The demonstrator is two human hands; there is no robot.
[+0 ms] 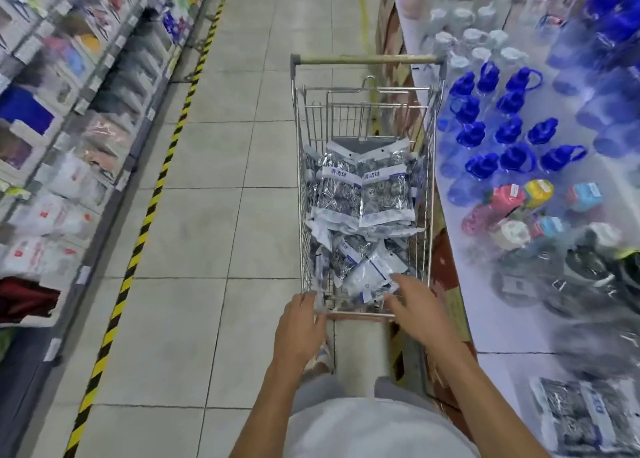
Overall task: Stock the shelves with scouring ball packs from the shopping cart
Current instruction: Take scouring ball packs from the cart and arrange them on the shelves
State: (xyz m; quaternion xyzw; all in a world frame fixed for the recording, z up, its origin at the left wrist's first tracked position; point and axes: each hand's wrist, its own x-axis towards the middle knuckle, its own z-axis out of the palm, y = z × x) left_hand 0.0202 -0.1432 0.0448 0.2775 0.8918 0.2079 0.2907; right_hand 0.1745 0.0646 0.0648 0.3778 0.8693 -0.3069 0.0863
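A metal shopping cart [297, 166] stands in the aisle ahead of me, its basket holding several silver scouring ball packs [367, 194] with white and blue labels. My left hand [300, 322] rests at the cart's near rim, fingers fairly straight. My right hand [414, 310] reaches over the same rim with spread fingers, touching or just above the nearest packs; it grips nothing that I can see. Some scouring ball packs [585, 412] lie on the white display table [502, 336] at the lower right.
Blue-capped clear bottles [509, 132] and coloured cups [512, 208] crowd the table on the right. Shelves of packaged goods [59, 118] line the left, edged by a yellow-black floor stripe [152, 208]. Tiled floor runs between shelves and cart.
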